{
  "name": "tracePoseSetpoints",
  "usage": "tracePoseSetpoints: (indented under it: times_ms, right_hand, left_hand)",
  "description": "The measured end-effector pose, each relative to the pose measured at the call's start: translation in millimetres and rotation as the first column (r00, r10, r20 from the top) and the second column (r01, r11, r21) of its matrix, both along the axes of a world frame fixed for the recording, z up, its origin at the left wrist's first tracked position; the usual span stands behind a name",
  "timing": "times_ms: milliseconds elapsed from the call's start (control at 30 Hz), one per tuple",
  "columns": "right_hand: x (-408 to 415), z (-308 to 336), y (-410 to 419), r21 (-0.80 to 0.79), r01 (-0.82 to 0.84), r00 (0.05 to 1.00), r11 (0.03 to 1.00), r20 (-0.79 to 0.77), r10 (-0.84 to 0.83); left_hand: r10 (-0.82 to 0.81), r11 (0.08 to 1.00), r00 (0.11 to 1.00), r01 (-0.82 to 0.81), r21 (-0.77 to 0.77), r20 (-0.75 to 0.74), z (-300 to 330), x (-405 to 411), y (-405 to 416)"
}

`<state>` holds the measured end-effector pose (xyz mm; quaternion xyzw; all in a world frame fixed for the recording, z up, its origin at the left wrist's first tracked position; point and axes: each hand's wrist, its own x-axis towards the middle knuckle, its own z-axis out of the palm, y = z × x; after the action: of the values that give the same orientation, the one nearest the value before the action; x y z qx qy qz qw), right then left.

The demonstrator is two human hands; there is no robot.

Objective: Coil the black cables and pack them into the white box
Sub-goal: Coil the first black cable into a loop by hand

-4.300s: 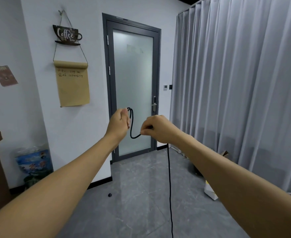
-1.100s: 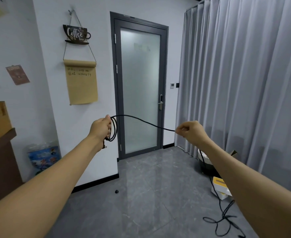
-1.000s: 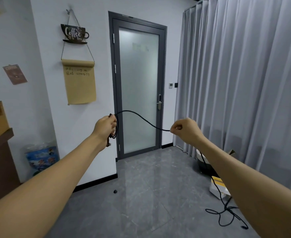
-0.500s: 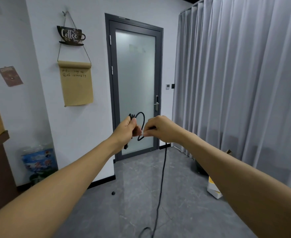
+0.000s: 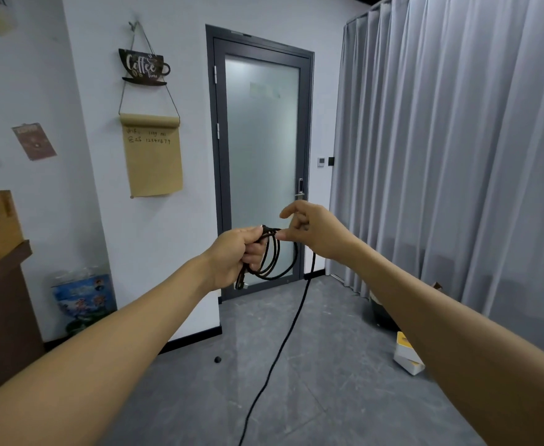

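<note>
My left hand (image 5: 237, 255) is held out in front of me, closed around a small coil of black cable (image 5: 275, 257) with a few loops hanging below the fist. My right hand (image 5: 312, 230) is just to its right, thumb touching the top of the coil, the other fingers spread and loose. The rest of the cable (image 5: 283, 342) hangs from under my right hand down to the grey floor and runs out of view at the bottom. A white box (image 5: 407, 357) with a yellow patch lies on the floor at the right, partly hidden by my right forearm.
A frosted glass door (image 5: 261, 162) stands straight ahead, grey curtains (image 5: 457, 156) along the right. A dark round object (image 5: 381, 313) sits by the curtain foot. A brown cabinet (image 5: 0, 317) and a plastic-covered bin (image 5: 82, 300) stand at the left wall. A small black doorstop (image 5: 217, 359) is on the floor.
My right hand brought a length of cable over to my left hand, adding a loop to the coil, and its fingers have now spread. The coil has grown.
</note>
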<state>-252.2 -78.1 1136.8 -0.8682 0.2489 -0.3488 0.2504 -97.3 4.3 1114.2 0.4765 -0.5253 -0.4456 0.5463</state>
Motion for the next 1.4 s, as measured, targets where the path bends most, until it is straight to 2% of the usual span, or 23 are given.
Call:
tracePoseSetpoints:
  times_ms: [133,300,433,567,667,800,933,1067,1167,1300,1400]
  right_hand:
    - [-3.7,-5.8,0.4,0.042,-0.017,0.999,0.999,-0.044,0.019]
    - [-3.4,-11.5,6.1,-0.014,-0.101,0.981,0.995,-0.167,0.097]
    - [-3.6,-11.1,11.2,-0.066,-0.087,0.973,0.994,-0.222,0.07]
    - [-1.4,-13.5,7.8,-0.069,0.0,0.984,0.998,-0.179,-0.012]
    - [3.3,-17.4,3.0,-0.074,0.067,0.983,0.995,-0.164,-0.079]
    - [2.4,-23.7,-3.4,-0.032,0.08,0.989,0.996,-0.124,-0.083]
    - [-8.7,-32.8,-14.5,0.073,0.123,0.992,0.99,-0.038,-0.12]
    - [-20.8,-45.2,-21.9,0.217,0.163,0.986,0.963,-0.001,-0.167]
    - [-28.5,-55.3,-27.7,0.268,0.219,0.975,0.938,-0.016,-0.223]
    - [-35.9,-69.3,-39.2,0.255,0.369,0.928,0.894,-0.06,-0.366]
    - [-32.8,-73.4,-40.9,0.246,0.389,0.918,0.888,-0.022,-0.396]
  left_hand:
    - [-0.036,0.998,0.996,0.04,0.047,-0.078,2.4,5.1,7.1]
    - [-0.099,0.986,0.975,0.122,0.11,-0.199,1.5,4.1,9.9]
    - [-0.111,0.979,0.961,0.15,0.137,-0.255,-0.8,6.2,8.0]
    - [0.052,0.998,0.996,-0.05,0.029,-0.074,-2.4,-1.7,-2.0]
    - [0.204,0.978,0.979,-0.203,-0.042,0.01,-7.9,-10.7,-10.1]
    - [0.253,0.966,0.966,-0.25,-0.06,0.046,-14.2,-13.3,-16.7]
    - [0.315,0.949,0.949,-0.315,-0.035,0.01,-19.3,-0.7,-19.2]
    - [0.411,0.911,0.907,-0.412,0.007,-0.091,-21.7,19.5,-18.9]
    - [0.513,0.857,0.839,-0.512,0.057,-0.182,-22.1,34.3,-16.7]
    - [0.656,0.754,0.72,-0.638,0.156,-0.229,-23.4,58.2,-10.0]
    - [0.743,0.668,0.631,-0.72,0.191,-0.222,-23.6,72.3,-7.4]
